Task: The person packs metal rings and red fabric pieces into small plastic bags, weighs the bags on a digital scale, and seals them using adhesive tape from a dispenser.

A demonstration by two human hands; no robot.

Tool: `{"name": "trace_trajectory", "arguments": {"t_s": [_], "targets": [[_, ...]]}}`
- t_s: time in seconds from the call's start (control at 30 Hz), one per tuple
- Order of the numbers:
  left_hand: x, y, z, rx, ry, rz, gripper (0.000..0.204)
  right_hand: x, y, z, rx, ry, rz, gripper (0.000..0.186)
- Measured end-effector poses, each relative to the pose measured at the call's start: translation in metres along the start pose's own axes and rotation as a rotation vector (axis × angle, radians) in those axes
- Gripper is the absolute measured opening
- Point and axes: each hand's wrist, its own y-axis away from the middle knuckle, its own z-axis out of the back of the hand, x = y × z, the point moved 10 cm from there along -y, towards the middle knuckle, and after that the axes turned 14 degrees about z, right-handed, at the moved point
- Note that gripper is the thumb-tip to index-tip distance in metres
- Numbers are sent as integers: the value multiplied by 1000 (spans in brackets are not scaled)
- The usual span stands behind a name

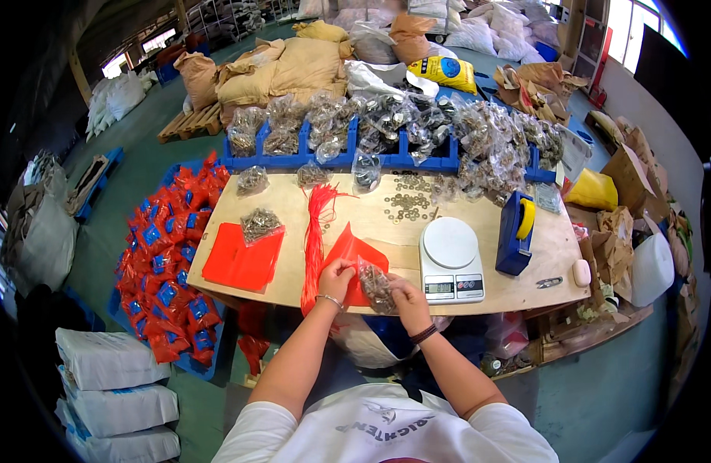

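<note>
At the table's near edge my left hand (336, 281) is closed, its fingers pinching the side of a red plastic bag (354, 245). My right hand (410, 305) grips a clear bag of small metal parts (377, 288), held tilted against the front of the red bag. The clear bag's upper end reaches close to my left fingertips; whether they also touch it I cannot tell. Left of my hands lies a bundle of red plastic ties (317, 239). A stack of flat red bags (238, 258) is farther left, with another clear bag of metal parts (260, 225) on its far corner.
A white kitchen scale (451, 258) stands right of my hands, beside a blue tape dispenser (514, 233). Loose washers (408, 205) lie beyond. Blue bins (305, 150) of bagged parts line the far edge. Filled red bags (170, 262) heap on the left. A stapler-like metal tool (549, 283) lies right.
</note>
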Motion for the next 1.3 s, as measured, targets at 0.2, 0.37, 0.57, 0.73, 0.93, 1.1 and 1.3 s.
{"name": "trace_trajectory", "arguments": {"t_s": [0.2,0.37,0.57,0.73,0.93,1.1,1.3], "targets": [[-26,22,-8,69,198,-28,6,16,-11,-18,149,231,18,17],[-50,45,-6,-42,-32,-318,9,-27,-9,-18,-217,-424,-256,19],[-66,64,-16,-12,-69,-354,9,-1,-12,-24,-110,-146,-137,18],[-47,76,-6,-31,-191,-447,10,-12,-3,-45,-486,-936,-433,23],[-85,85,-24,-48,-251,-511,13,-27,-15,-52,-257,-480,-363,19],[-110,93,-44,-37,-531,-703,14,-46,-26,-93,-218,-1167,-567,24],[-89,59,-11,-60,-339,-472,10,18,-23,-77,628,743,183,19]]}}
